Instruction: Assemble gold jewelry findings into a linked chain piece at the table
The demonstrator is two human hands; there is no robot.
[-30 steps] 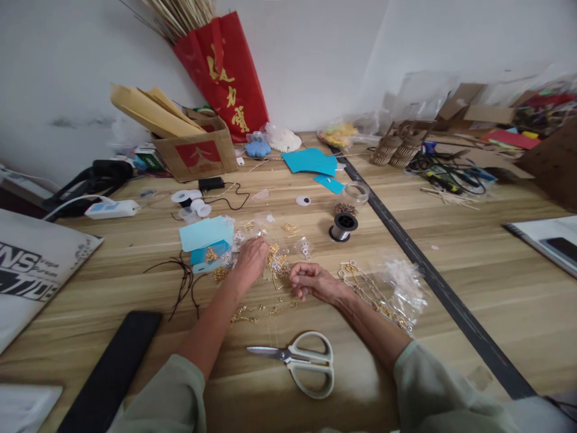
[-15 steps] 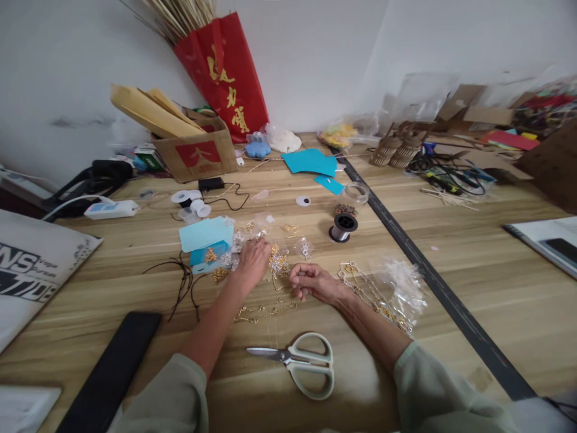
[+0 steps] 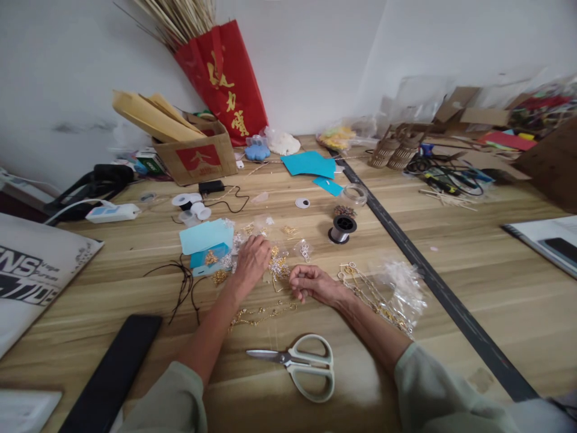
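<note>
My left hand [image 3: 253,260] is bent down over small metal findings in clear bags, fingers drawn together and the tips hidden. Just right of it lies a pile of gold and silver jewelry findings [image 3: 279,264]. My right hand [image 3: 313,284] rests beside that pile, thumb and fingers curled together; whatever they pinch is too small to make out. A gold chain with little beads [image 3: 265,313] lies on the table below both hands. Nearer to me are scissors [image 3: 288,359] with pale handles. Small silver rings in a clear bag [image 3: 305,249] sit above my right hand.
A spool of thin wire [image 3: 343,228] stands beyond my right hand. Finished-looking chains [image 3: 367,291] and clear plastic bags [image 3: 402,288] lie beside my right forearm. Blue cards [image 3: 207,236] and black cords [image 3: 181,282] are at left, and a black slab [image 3: 112,373] lies nearer.
My left hand shifts very slightly over the findings. My right hand keeps nearly the same place and pose. The camera view has tilted a little.
</note>
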